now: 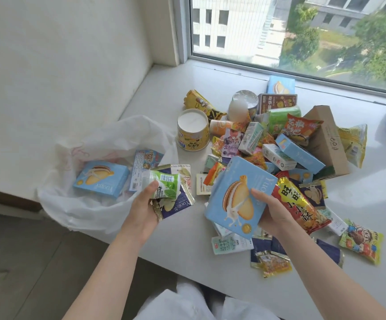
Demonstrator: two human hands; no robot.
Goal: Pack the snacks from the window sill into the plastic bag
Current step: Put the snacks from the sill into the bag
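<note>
Left hand [144, 204] grips green packet [164, 184] plus navy sachets [176, 204], possibly two, beside plastic bag [76, 204] lower left. Right hand [272, 211] grips blue biscuit box [236, 199] over snack pile [279, 146] on window sill [182, 236], center frame.

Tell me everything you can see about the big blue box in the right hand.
The blue box is a flat cardboard pack printed with a cream sandwich biscuit and pale lettering. It looks closed and undamaged. The right hand grips its right edge, thumb on the front, holding it tilted above the snack pile on the window sill.
</note>
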